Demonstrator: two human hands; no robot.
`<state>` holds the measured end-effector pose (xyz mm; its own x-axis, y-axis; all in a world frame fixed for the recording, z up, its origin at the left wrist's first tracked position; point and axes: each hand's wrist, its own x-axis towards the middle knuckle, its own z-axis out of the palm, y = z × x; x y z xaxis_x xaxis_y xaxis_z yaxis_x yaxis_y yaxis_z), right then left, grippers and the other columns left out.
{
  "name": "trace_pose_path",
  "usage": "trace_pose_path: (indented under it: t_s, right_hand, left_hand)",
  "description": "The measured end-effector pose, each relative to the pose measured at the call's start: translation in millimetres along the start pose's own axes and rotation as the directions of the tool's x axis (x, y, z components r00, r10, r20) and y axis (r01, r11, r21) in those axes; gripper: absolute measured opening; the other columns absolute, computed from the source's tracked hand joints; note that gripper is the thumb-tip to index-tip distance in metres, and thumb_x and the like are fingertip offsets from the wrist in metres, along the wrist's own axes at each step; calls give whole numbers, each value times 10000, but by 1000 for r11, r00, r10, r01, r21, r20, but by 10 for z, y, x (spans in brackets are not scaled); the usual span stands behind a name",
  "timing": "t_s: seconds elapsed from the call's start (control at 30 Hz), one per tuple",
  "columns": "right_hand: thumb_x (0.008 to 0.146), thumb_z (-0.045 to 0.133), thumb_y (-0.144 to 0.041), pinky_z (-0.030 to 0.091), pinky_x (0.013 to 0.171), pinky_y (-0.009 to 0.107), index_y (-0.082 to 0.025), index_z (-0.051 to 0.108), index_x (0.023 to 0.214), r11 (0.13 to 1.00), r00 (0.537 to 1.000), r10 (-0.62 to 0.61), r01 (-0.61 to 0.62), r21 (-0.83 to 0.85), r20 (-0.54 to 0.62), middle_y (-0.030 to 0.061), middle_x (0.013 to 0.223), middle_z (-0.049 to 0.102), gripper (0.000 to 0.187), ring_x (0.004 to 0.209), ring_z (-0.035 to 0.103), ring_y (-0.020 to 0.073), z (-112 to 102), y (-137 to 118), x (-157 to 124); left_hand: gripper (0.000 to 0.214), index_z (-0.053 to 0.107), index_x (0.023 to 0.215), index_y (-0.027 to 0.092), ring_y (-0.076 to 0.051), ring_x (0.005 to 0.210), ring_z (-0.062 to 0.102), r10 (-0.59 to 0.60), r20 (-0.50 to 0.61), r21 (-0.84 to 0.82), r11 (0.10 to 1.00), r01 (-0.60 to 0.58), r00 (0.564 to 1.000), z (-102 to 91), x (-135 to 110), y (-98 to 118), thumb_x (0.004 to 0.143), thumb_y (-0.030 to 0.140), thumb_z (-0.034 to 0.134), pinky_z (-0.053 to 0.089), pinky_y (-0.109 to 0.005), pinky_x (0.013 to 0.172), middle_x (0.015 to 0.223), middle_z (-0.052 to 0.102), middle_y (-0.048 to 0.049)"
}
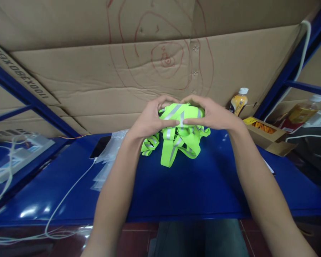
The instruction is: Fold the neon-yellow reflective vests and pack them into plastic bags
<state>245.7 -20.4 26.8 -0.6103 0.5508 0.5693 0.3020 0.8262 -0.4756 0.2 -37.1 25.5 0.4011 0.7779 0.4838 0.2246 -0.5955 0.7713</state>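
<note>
Webbing in bright lime green with silver reflective stripes, bunched into a loose looped bundle (183, 116), sits between the person's two bare hands over the blue metal tabletop (192, 194), the left hand (149, 117) and right hand (214, 113) both curled around its sides with thumb tips nearly meeting in front; from where I stand I can't tell whether its dangling loops touch the surface. Just beside the left wrist lies a smaller lime-green striped clump (150, 144), then clear plastic bags (111, 153) and a black flat phone (98, 148), while an opened brown cardboard box (270, 137) stands beyond the right forearm.
</note>
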Motion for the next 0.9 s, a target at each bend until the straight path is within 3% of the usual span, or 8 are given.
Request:
trace_pose_path:
  t_s: [0.1, 0.2, 0.43, 0.57, 0.7, 0.8, 0.9]
  right_hand:
    - [882, 816, -498, 510, 804, 341, -187, 689, 1122, 995, 996, 71, -68, -70, 51, 66, 1074, 753, 413, 921, 654, 228, -16, 9, -12]
    - [912, 775, -502, 413, 675, 301, -184, 646, 896, 985, 986, 141, -130, -117, 86, 18, 834, 666, 344, 757, 553, 171, -10, 37, -9]
    - [894, 782, -554, 348, 659, 288, -186, 615, 829, 989, 986, 145, -147, 20, 81, -11, 788, 600, 409, 739, 485, 147, -2, 2, -1]
    - [906, 780, -514, 337, 684, 293, -185, 625, 805, 992, 994, 102, -100, -71, 38, -17, 744, 599, 377, 735, 481, 151, -8, -37, -1]
    - [956, 744, -494, 378, 753, 311, -186, 706, 903, 984, 998, 47, -55, -172, -48, 10, 808, 677, 315, 787, 544, 187, 32, -43, 16]
    - [986, 705, -430, 431, 846, 349, -201, 753, 1014, 974, 995, 9, -31, -223, -99, 43, 899, 727, 235, 871, 615, 239, 98, -18, 33]
    - [991, 627, -301, 476, 946, 411, -234, 782, 1148, 967, 995, -41, 17, -255, -90, 90, 1082, 767, 231, 1036, 677, 307, 183, 19, 51]
  left_hand:
    - [495, 740, 1105, 188, -232, 1051, 703, 37, -22, 78, 996, -35, 999, 19, 12, -6, 657, 253, 940, 519, -307, 930, 1128, 776, -59]
    - [443, 750, 1075, 194, -246, 1072, 691, 73, -30, 123, 990, -69, 997, 44, 26, -31, 669, 259, 915, 509, -323, 953, 1136, 773, -55]
    - [456, 766, 1086, 203, -252, 1065, 680, 83, -66, 76, 994, -78, 994, 45, 26, -88, 697, 353, 950, 523, -320, 922, 1142, 763, -67]
    - [487, 765, 1050, 196, -208, 827, 697, -108, -10, -73, 992, 107, 994, 15, 21, -92, 719, 490, 967, 551, -293, 727, 946, 741, -49]
    - [565, 756, 904, 170, -258, 719, 733, -307, 44, -338, 891, 303, 951, 12, 45, -85, 804, 721, 832, 619, -371, 651, 773, 708, -80]
    - [515, 777, 889, 157, -294, 787, 769, -370, 50, -439, 826, 353, 928, 14, 61, -73, 770, 646, 887, 670, -416, 713, 804, 754, -106]
    - [422, 791, 846, 133, -264, 812, 769, -380, 25, -463, 815, 348, 924, -6, 64, -72, 685, 477, 974, 668, -369, 732, 846, 781, -109]
